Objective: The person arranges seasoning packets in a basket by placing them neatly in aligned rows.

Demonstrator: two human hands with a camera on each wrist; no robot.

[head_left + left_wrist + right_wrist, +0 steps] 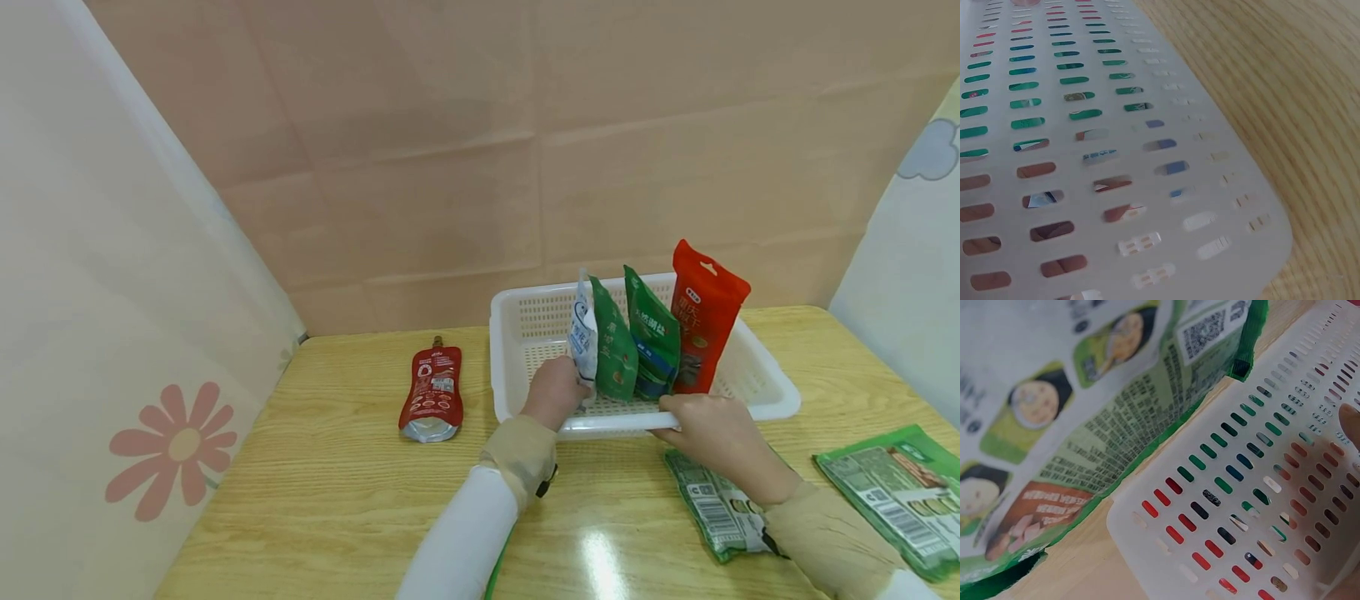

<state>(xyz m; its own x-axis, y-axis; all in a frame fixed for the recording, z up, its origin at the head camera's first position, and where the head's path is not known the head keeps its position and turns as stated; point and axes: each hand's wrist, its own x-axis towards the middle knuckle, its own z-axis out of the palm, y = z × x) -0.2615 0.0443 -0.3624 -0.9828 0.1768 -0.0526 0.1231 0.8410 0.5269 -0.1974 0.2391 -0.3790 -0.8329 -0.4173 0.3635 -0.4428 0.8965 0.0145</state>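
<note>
Left hand [553, 390] pinched the white packet [582, 337] standing in the basket [757, 367], right hand [708, 432] gripped its front rim.

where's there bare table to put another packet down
Bare wood lies left of the red spout pouch, and between it and the white basket. Near edge, between the sleeves, is free too. It is crowded right of the right hand: two green packets.

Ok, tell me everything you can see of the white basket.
The white basket is a shallow rectangular plastic tray with slotted walls and floor and a rolled rim, sitting flat on the wooden table. Four pouches stand upright inside: white, two green, one red. The left hand reaches in; the right hand holds its near rim.
</note>
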